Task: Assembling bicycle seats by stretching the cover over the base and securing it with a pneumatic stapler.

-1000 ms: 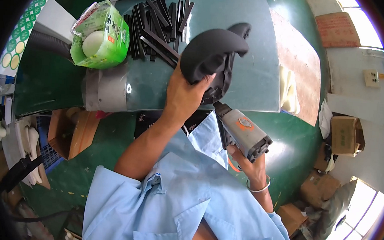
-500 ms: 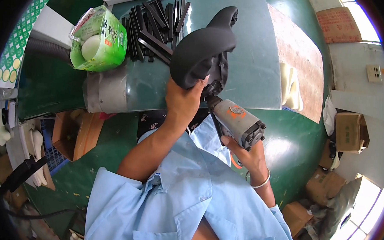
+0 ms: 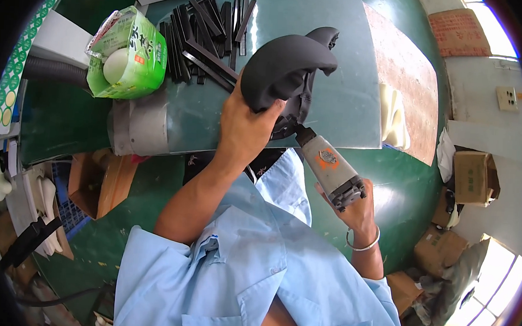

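Gripping the black curved pad (image 3: 286, 67) from below, the left hand (image 3: 245, 124) holds it just above the tabletop (image 3: 337, 61); the right hand (image 3: 356, 206) clasps a grey power tool (image 3: 328, 166), tip under the pad. Steadying the pad firmly likely keeps that tip seated.

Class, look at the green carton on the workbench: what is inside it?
The green carton lies open toward the camera, and a pale, rounded, egg-like object shows at its mouth. Anything deeper inside is hidden by the carton's walls.
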